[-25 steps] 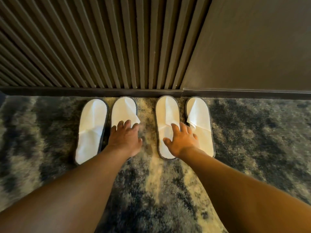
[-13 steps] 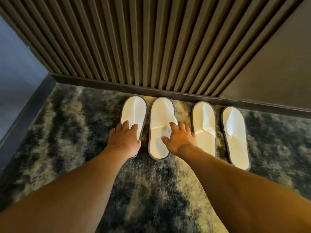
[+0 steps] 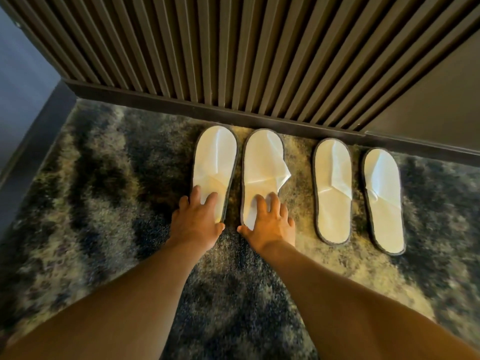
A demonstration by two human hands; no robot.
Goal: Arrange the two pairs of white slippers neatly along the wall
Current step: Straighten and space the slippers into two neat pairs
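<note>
**Four slippers lined at the skirting**

A dark ribbed slatted wall (image 3: pixel 207 48) and baseboard (image 3: pixel 233 110) run across 12 o'clock above mottled shaggy carpet (image 3: pixel 91 203). Two flat, grey-edged white cloth slippers (image 3: pixel 332 188) lie untouched at 3 o'clock. The left hand (image 3: pixel 197 222) and right hand (image 3: pixel 270 222), fingers spread, press flat on the heels of the other white pair (image 3: pixel 215 157).

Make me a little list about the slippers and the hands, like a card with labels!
slippers: four white ones, toes toward the wall
left pair: close together, a hand on each heel end
right pair: untouched, set apart from the left pair
left hand: flat on the leftmost slipper
right hand: flat on the second slipper
second slipper's top: one corner sticks out sideways
floor: mottled dark carpet
wall: ribbed dark panels over a baseboard
</note>
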